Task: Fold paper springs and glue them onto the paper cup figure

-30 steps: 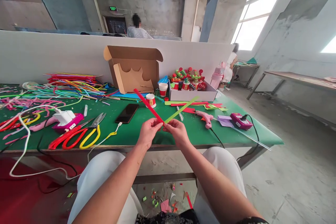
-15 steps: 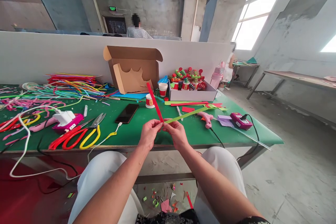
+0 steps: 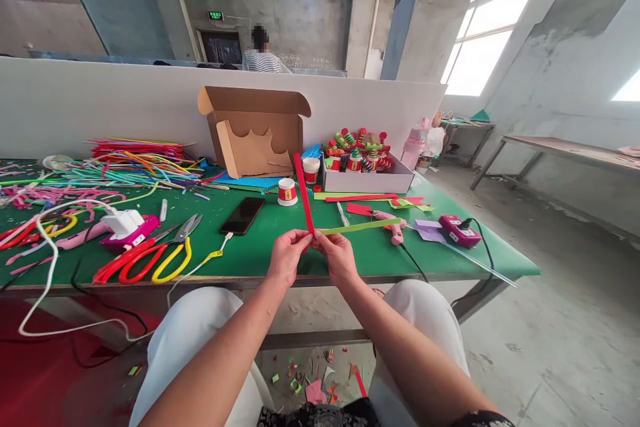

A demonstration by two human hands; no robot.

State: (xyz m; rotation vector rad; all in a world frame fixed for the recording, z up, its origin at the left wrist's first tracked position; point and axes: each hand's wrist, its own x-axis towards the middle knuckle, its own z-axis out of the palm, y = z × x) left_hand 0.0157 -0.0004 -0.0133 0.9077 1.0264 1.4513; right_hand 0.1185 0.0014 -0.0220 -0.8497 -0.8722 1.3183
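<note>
Fingers [image 3: 304, 236] are pinching thumb-to-index on both hands, w/ practically no gap: L hand [image 3: 284, 261] is gripping the near end of a flat red paper strip [image 3: 304, 190], R hand [image 3: 340, 261] is gripping the near end of a flat light-green paper strip [image 3: 361, 227]. Both strips are meeting at the fingertips, above the front edge of the green-topped desk [image 3: 279, 219]; red is pointing up & away, green is running out R, approx. a right angle, passing in front of a pink plastic glue gun [image 3: 397, 235].

Step in hand: prob. folding one strip over the other at that corner; looks early, as most of both lengths is lying unfolded. Next move is prob. calling for L fingers pinning the corner flat while R is laying one strip across & creasing, edges lined up. If the pinch is loosening, the corner could skew.

Farther out, containers: a small red-and-white paper cup [image 3: 287, 192] is sitting just L of the red strip in view; a 2nd red-and-white paper cup [image 3: 311, 171] is standing behind; can't tell what either is holding. A shallow pale-lilac cardboard box [image 3: 367, 183], no lid on, is holding a crowd of red-and-green paper figures [image 3: 354, 159], some w/ springy folded parts. A brown cardboard box [image 3: 253, 99] is standing w/ its lid up; a torn-edged flap is hiding part of the inside, contents unclear. Far R, a pink bottle [image 3: 413, 148] is standing by the lilac box; contents n/a.
</note>
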